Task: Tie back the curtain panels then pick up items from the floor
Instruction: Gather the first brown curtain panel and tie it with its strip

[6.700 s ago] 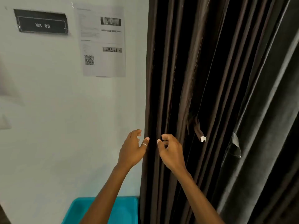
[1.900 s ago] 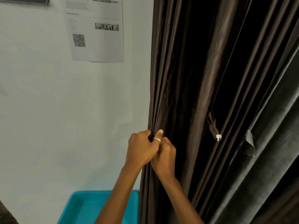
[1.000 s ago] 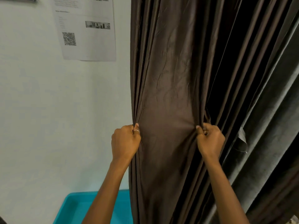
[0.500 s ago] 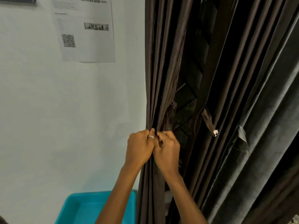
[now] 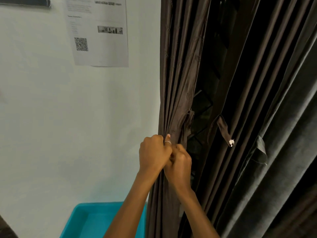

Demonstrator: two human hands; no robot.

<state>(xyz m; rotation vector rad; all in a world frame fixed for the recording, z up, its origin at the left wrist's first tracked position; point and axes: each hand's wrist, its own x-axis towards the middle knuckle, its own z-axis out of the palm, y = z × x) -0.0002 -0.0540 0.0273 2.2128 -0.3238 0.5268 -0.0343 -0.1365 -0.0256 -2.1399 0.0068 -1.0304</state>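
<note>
Head view. Both fists meet on the left edge of the dark brown satin curtain panel [image 5: 178,66], where its folds are gathered into a tight bunch. The left hand [image 5: 153,152] is curled round the outer folds. Its thumb stands up flat against the cloth, with a thin silver ring [image 5: 168,142] on it. The right hand [image 5: 180,164] sits knuckle to knuckle against it, just to the right and slightly lower, fingers rolled in on the same bunch. I cannot see the fingertips of either hand; they are buried in fabric.

Up and right of the grip, a short brown fabric tab [image 5: 189,117] sticks out from the gathered folds. Further right, well apart from the hands, a brown tie-back strap with a small white tip [image 5: 223,127] hangs off the next fold. Between those two the panel gapes, and I make out a dark window grille [image 5: 202,103] behind it. Right of the strap hangs a grey velvet curtain [image 5: 283,134] with a dark tab of its own [image 5: 260,152], about level with the grip.

Left of the grip is a pale wall [image 5: 68,117]. High above and left is a printed paper sheet with a QR code [image 5: 99,31]. A black sign [image 5: 25,2] sits at the top corner, cut by the frame. Below the forearms is a teal plastic tub [image 5: 89,220] by the wall. I cannot tell whether it touches the curtain.
</note>
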